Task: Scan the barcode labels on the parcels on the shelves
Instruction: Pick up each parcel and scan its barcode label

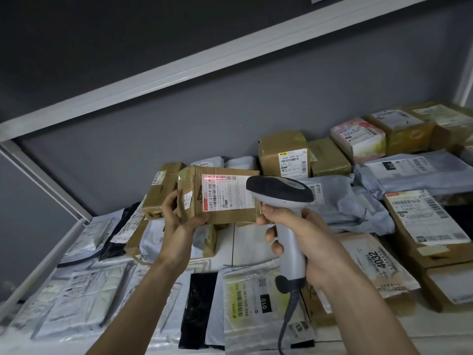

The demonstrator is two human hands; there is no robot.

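My left hand grips a small brown cardboard parcel from below and lifts it above the shelf. Its white barcode label faces me, and a red scan line crosses the barcode at the label's top edge. My right hand holds a grey handheld scanner by its handle. The scanner's dark head points at the label from the right, very close to it. Its cable hangs down between my forearms.
The white shelf is crowded with parcels: grey and black poly bags at the front and left, cardboard boxes at the back and right. A labelled bag lies under my right wrist. Another shelf board runs overhead.
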